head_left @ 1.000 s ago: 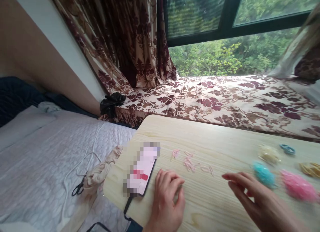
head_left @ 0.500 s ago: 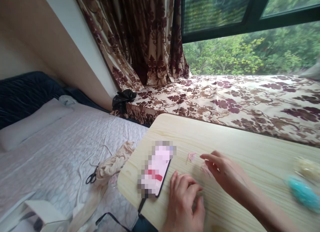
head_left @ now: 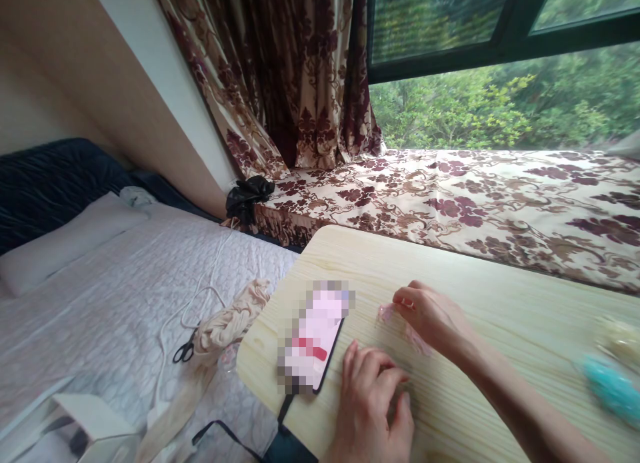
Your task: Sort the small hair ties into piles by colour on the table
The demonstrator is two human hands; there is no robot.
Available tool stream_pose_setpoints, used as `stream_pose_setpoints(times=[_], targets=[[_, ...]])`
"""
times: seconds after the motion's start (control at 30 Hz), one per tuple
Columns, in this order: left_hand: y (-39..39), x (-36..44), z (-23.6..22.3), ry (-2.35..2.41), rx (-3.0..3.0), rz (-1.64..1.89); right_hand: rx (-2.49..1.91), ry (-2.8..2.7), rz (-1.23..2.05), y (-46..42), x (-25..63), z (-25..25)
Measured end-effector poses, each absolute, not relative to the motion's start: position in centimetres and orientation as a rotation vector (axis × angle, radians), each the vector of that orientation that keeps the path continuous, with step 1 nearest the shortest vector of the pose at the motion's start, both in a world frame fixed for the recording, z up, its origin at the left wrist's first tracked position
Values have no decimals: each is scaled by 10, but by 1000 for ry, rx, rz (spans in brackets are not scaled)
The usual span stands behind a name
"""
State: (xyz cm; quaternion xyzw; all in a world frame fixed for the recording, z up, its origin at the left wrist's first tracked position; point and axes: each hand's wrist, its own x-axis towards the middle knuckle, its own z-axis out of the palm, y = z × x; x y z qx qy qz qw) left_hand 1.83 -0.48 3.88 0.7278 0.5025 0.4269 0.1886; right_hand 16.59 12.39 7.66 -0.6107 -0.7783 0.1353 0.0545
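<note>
My right hand (head_left: pixel 425 311) is over the wooden table, thumb and fingertips pinched together at the edge of a small pink translucent piece (head_left: pixel 385 312). A second, loose pink bundle of strands (head_left: pixel 418 340) lies beneath and beside that hand, partly hidden by it. My left hand (head_left: pixel 373 390) rests on the tabletop with fingers loosely bent and apart, holding nothing. Just left of it lies a phone (head_left: pixel 313 350) with a pink, blurred screen and a dark strap at its lower end.
On the table's (head_left: pixel 330 250) right side are a turquoise bundle (head_left: pixel 611 388) and a cream bundle (head_left: pixel 617 336) in clear wrapping. Black-handled scissors (head_left: pixel 184 351), a beige cloth (head_left: pixel 233 323) and a white cable (head_left: pixel 160 356) lie on the bed. A floral-covered sill (head_left: pixel 450 190) borders the far edge.
My right hand has moved slightly left and up, and its fingertips have closed at the small pink piece. My left hand stays on the table.
</note>
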Motion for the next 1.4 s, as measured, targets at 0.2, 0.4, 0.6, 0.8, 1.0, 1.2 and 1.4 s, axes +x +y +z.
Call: stream_pose_setpoints(times=[0.2, 0.4, 0.6, 0.8, 1.0, 1.2, 1.4], targets=[[-2, 19, 38, 1431, 2053, 1207, -1866, -2398, 439, 121, 170, 75], [-3, 18, 39, 1405, 2061, 1190, -1783, -2272, 560, 111, 184, 79], [-4, 16, 40, 1410, 2106, 1144, -1679, -2111, 787, 94, 204, 92], [-6, 15, 39, 1450, 2189, 1083, -1620, -1980, 1012, 65, 236, 115], [-6, 11, 30, 1455, 2279, 1063, -1724, -1753, 1056, 12, 292, 128], [-4, 5, 15, 1422, 2368, 1071, -2006, -1535, 596, -39, 375, 125], [-2, 2, 8, 1443, 2377, 1081, -2192, -1340, 458, -48, 417, 114]])
